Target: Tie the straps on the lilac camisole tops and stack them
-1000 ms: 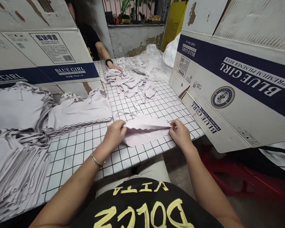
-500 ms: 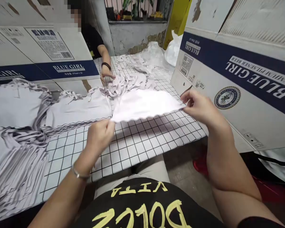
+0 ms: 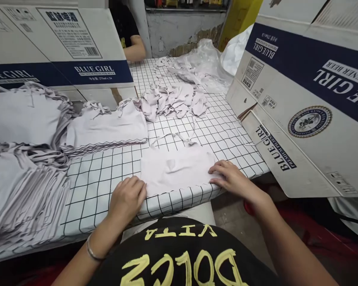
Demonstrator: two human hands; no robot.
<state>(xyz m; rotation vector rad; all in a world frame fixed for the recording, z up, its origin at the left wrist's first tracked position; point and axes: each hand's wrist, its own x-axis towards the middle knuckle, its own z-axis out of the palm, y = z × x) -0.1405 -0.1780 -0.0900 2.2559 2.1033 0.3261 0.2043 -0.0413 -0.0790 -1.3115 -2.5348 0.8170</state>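
- At the near edge of the grid-checked table (image 3: 101,178), a pale lilac camisole (image 3: 176,169) lies flat, its straps pointing away from us.
- Our left hand (image 3: 127,197) sits at its lower left corner with fingers curled. We cannot tell whether it pinches the hem.
- Our right hand (image 3: 231,179) rests released, fingers flat on the right edge.
- A stack of like camisoles (image 3: 104,129) lies to the left, and a Blue Girl carton (image 3: 310,99) leans at the right.

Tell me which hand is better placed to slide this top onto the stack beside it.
Left, probably: the left hand rests at the left corner of the top, the side nearest the stack. The right hand lies flat on its right edge, farther away.
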